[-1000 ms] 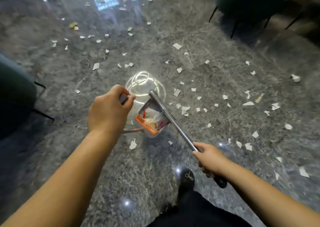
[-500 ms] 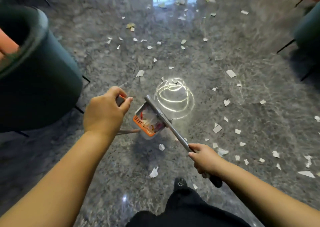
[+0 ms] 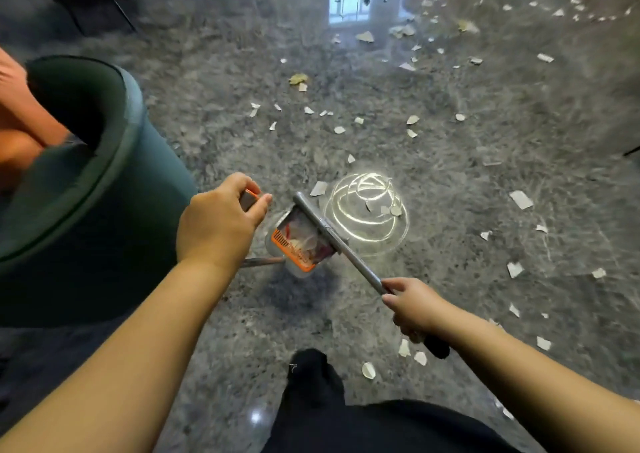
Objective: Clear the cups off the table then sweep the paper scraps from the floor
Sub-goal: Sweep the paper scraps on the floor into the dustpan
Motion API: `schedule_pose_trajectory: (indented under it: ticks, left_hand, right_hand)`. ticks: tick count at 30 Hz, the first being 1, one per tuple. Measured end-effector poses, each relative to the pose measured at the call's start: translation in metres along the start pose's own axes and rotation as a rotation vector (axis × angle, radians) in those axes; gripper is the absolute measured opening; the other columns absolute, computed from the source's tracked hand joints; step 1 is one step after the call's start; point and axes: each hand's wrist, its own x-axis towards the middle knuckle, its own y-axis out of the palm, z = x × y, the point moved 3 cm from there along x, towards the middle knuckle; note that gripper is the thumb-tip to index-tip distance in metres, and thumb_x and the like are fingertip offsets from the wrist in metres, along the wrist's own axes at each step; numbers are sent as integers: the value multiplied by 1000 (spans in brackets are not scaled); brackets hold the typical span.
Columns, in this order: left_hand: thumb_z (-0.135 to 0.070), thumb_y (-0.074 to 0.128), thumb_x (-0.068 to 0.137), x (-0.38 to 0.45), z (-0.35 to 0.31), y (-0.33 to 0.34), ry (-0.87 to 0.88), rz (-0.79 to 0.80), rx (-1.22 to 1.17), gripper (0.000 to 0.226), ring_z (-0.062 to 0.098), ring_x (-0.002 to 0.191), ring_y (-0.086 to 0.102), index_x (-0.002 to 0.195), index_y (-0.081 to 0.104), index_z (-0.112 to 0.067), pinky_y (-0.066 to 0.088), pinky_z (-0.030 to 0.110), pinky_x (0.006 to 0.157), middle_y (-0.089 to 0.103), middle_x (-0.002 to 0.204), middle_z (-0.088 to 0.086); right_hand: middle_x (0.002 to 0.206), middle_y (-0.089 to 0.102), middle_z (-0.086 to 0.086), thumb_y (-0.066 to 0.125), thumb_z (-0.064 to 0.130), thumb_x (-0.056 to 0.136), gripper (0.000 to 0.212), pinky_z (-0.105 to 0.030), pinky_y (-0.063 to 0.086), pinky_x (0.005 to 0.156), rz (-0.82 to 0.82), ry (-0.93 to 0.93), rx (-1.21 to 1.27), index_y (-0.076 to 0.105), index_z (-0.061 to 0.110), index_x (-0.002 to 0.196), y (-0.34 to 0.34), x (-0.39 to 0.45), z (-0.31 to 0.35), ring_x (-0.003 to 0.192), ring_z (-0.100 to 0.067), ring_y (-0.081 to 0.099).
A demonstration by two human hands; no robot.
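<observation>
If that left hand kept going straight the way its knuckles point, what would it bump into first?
Probably the dustpan: the left hand, gripping an orange-tipped handle, points forward and right toward it. Depth is unclear from above, so it might pass over the pan and meet the broom shaft.

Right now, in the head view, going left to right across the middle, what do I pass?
Green chair → left hand gripping the dustpan handle → dustpan holding scraps → light reflection on the floor → right hand gripping the broom handle → scattered paper scraps.
</observation>
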Motion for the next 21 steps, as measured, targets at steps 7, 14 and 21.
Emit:
schedule_pose_trajectory:
  ticks: [7, 14, 21]
  left_hand:
    - [-49, 64, 88, 157, 34, -3, 33, 12, 10, 20, 25, 72, 60, 90, 63, -30, 41, 29, 60, 70, 81, 1]
    - [-50, 65, 87, 320, 65, 30, 3, -40, 8, 19, 25, 70, 57, 89, 63, -30, 38, 28, 59, 68, 78, -1]
    - [-50, 64, 86, 491, 76, 65, -84, -60, 5, 18, 18, 64, 49, 86, 60, -33, 36, 27, 56, 54, 68, -11]
  right_hand:
    - [57, 42, -6, 43, 14, 96, 29, -21, 34, 37, -6, -1, 25, 56, 21, 122, -9, 83, 135, 37, -16, 38]
    - [55, 51, 6, 48, 15, 95, 31, -20, 38, 40, -24, -65, -68, 60, 22, 123, -56, 201, 256, 43, -9, 47]
    - [55, 49, -6, 45, 17, 97, 37, -23, 38, 37, 62, -22, -78, 51, 26, 133, -124, 338, 386, 35, -16, 45]
